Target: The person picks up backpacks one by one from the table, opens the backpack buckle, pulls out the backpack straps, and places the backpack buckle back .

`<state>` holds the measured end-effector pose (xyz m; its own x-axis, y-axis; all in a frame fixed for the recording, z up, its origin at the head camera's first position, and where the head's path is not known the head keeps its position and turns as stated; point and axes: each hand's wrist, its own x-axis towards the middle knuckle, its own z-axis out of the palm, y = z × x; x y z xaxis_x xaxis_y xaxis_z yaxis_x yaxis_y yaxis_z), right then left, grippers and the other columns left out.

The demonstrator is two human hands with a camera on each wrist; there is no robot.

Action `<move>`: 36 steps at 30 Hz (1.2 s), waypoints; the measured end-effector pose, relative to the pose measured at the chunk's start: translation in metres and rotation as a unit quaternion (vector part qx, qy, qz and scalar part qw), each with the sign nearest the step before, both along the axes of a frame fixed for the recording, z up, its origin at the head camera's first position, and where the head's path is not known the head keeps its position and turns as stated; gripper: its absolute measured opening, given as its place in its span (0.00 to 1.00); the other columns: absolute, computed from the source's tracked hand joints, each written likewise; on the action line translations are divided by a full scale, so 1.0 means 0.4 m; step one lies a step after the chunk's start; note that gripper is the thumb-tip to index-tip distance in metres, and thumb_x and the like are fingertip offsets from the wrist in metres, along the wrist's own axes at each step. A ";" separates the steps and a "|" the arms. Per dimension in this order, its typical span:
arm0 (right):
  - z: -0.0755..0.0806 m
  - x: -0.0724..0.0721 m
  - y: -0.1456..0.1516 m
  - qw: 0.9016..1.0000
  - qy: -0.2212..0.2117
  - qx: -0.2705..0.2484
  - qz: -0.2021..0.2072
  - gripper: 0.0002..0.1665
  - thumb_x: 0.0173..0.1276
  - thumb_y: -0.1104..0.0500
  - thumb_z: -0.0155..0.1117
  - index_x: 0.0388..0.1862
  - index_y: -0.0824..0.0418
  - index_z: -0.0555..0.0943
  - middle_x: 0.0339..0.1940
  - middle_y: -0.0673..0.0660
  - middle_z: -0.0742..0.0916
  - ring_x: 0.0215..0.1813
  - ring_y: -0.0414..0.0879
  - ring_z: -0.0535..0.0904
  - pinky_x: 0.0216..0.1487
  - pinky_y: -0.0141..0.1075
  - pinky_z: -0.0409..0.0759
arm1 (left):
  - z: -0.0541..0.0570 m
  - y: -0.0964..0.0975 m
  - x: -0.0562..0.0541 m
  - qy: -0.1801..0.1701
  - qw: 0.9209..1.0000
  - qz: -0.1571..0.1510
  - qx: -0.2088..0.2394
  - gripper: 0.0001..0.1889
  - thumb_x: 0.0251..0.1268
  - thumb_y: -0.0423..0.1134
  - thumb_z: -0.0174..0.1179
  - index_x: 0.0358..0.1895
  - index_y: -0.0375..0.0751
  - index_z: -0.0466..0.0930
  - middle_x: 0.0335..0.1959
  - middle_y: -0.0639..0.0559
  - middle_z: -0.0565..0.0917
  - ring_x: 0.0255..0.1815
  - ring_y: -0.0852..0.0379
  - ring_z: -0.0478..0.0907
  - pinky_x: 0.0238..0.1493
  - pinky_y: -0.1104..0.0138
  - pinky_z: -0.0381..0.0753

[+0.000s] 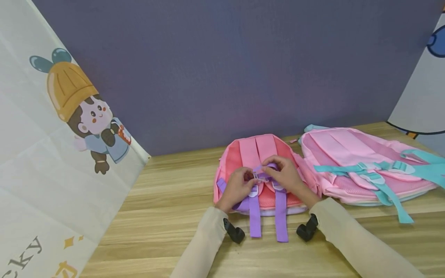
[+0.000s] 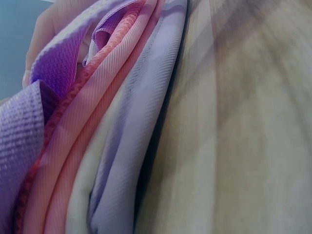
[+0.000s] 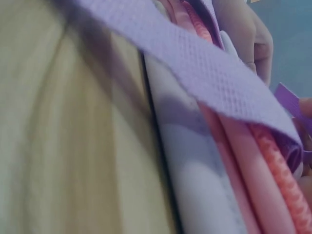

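Observation:
A small pink backpack (image 1: 233, 156) with purple straps lies back-side up on the wooden table. Over its middle, my left hand (image 1: 237, 188) pinches a pale plastic buckle (image 1: 258, 177). Just to the right, my right hand (image 1: 286, 175) pinches a loop of purple webbing (image 1: 272, 166) by that buckle. Two purple strap tails (image 1: 255, 222) hang over the pack's near edge onto the table. In the left wrist view, folded purple webbing (image 2: 61, 56) partly covers the fingers. A wide purple strap (image 3: 204, 68) crosses the right wrist view, hiding part of a hand.
A second, lighter pink backpack (image 1: 335, 148) with teal straps (image 1: 394, 200) lies against the right side of the first. Behind the wooden table (image 1: 167, 200) stands a dark panel (image 1: 226, 77). A white sheet with a cartoon figure (image 1: 99, 116) borders the left.

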<state>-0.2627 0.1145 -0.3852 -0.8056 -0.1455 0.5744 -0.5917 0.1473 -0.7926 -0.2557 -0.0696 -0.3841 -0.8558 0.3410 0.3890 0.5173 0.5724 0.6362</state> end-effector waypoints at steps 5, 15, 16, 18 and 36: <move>0.013 0.002 0.008 1.000 -0.007 -0.014 0.010 0.06 0.62 0.69 0.64 0.38 0.71 0.80 0.34 0.48 0.85 0.39 0.31 0.77 0.44 0.20 0.75 | 0.000 -0.002 0.002 0.004 1.000 -0.007 0.007 0.08 0.59 0.34 0.63 0.41 0.36 0.80 0.34 0.48 0.82 0.34 0.61 0.76 0.39 0.71 0.76; 0.051 0.008 0.029 0.999 -0.033 -0.010 -0.024 0.10 0.63 0.65 0.65 0.40 0.71 0.81 0.36 0.53 0.87 0.39 0.30 0.80 0.44 0.22 0.77 | 0.002 0.003 0.001 -0.016 1.000 -0.011 0.021 0.07 0.59 0.32 0.62 0.41 0.35 0.80 0.32 0.47 0.83 0.32 0.63 0.76 0.36 0.73 0.76; 0.055 0.009 0.031 0.999 -0.032 -0.013 -0.021 0.10 0.63 0.66 0.65 0.40 0.71 0.80 0.36 0.51 0.87 0.40 0.30 0.80 0.45 0.22 0.77 | 0.003 0.003 0.001 -0.019 1.000 -0.009 0.022 0.07 0.59 0.31 0.62 0.41 0.35 0.80 0.32 0.47 0.83 0.32 0.62 0.76 0.36 0.73 0.76; 0.063 0.010 0.035 0.999 -0.031 -0.017 -0.012 0.10 0.63 0.67 0.64 0.41 0.72 0.80 0.35 0.47 0.86 0.40 0.30 0.80 0.45 0.21 0.77 | 0.004 0.004 0.001 -0.020 0.999 -0.007 0.023 0.07 0.59 0.31 0.63 0.40 0.35 0.80 0.32 0.47 0.83 0.32 0.62 0.77 0.36 0.73 0.76; 0.118 0.000 0.119 0.994 -0.096 0.034 0.025 0.21 0.65 0.59 0.65 0.54 0.68 0.74 0.40 0.39 0.88 0.45 0.28 0.80 0.45 0.23 0.78 | 0.004 0.002 0.001 -0.016 1.000 -0.009 0.024 0.07 0.59 0.32 0.63 0.40 0.35 0.81 0.31 0.47 0.83 0.31 0.63 0.75 0.35 0.74 0.76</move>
<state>-0.2627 0.1622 -0.3379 -0.8900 -0.2223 0.3980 -0.4385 0.1782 -0.8809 -0.2552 -0.0687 -0.3824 -0.8623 0.3378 0.3773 0.5055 0.5312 0.6799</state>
